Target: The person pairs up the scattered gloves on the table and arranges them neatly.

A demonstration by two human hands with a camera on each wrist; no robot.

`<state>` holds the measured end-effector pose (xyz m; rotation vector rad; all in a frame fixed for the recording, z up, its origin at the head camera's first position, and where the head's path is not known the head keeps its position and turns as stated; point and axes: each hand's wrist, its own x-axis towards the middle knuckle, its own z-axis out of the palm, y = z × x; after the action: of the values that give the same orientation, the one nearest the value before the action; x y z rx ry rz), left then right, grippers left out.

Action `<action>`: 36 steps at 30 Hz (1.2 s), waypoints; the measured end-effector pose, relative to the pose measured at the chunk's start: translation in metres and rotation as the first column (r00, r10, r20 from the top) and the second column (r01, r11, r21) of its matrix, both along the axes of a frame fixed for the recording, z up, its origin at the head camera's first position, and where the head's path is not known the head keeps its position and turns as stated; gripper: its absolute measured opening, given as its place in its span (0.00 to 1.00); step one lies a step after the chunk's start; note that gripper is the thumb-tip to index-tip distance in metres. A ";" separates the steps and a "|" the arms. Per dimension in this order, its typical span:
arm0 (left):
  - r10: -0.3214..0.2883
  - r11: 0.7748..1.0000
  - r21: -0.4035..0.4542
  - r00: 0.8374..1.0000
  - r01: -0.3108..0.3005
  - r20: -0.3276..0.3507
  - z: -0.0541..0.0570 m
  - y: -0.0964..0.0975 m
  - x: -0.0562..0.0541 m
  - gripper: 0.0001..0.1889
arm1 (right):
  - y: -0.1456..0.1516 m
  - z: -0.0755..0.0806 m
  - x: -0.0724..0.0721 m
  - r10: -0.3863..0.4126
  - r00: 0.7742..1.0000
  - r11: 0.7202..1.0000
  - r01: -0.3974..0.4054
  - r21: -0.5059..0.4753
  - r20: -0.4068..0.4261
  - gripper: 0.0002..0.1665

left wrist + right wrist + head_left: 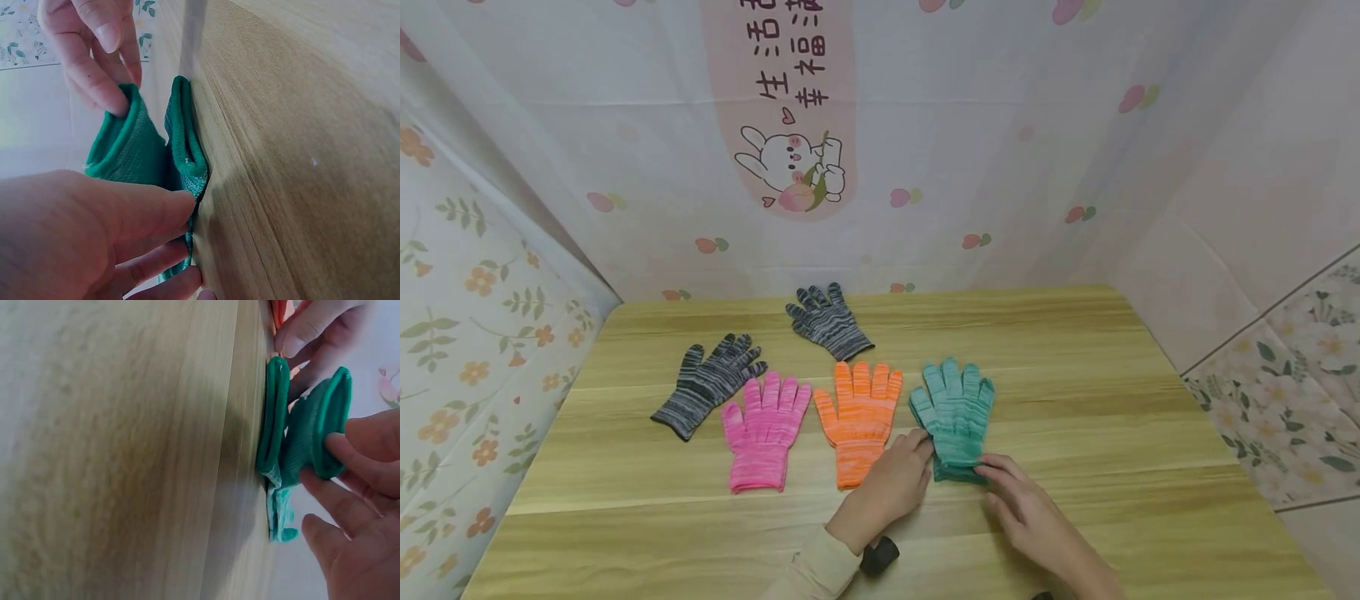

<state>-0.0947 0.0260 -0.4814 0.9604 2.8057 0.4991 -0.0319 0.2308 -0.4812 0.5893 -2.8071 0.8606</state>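
Observation:
Two green knit gloves lie one on top of the other, fingers pointing away from me. The upper green glove (pixel 957 417) covers most of the lower green glove (pixel 949 475), whose cuff shows beneath. My right hand (pixel 1032 518) pinches the raised cuff of the upper one, a fingertip inside the opening (pixel 335 422). At the left side of the pair, my left hand (pixel 897 479) holds the lower glove's edge near its cuff, low against the table. In the left wrist view the lower cuff (pixel 182 134) lies along the wood while the upper cuff (pixel 125 144) stands apart from it.
An orange glove (pixel 860 417) lies flat just left of my left hand, with a pink glove (pixel 766 433) beyond it. Two dark grey striped gloves lie farther off, one at left (pixel 707 383), one at the back (pixel 831 322). Patterned curtains (pixel 1000 150) border the wooden table (pixel 1112 400).

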 end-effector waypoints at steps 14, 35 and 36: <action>0.041 0.996 0.065 0.983 -0.054 0.182 0.000 -0.003 -0.002 0.23 | -0.009 0.004 -0.004 -0.142 0.958 0.990 0.140 0.024 0.249 0.05; 0.009 0.987 -0.159 0.981 -0.040 -0.195 -0.009 0.020 -0.007 0.16 | -0.031 0.004 -0.054 -0.167 0.950 0.977 0.124 0.173 0.263 0.26; -0.004 0.989 -0.144 0.980 -0.026 -0.200 -0.010 0.017 -0.010 0.16 | -0.031 0.004 -0.054 -0.170 0.951 0.976 0.127 0.179 0.256 0.27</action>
<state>-0.1042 0.0434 -0.4916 1.0170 2.9754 0.2038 -0.0856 0.1998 -0.4777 0.2905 -3.1409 0.7408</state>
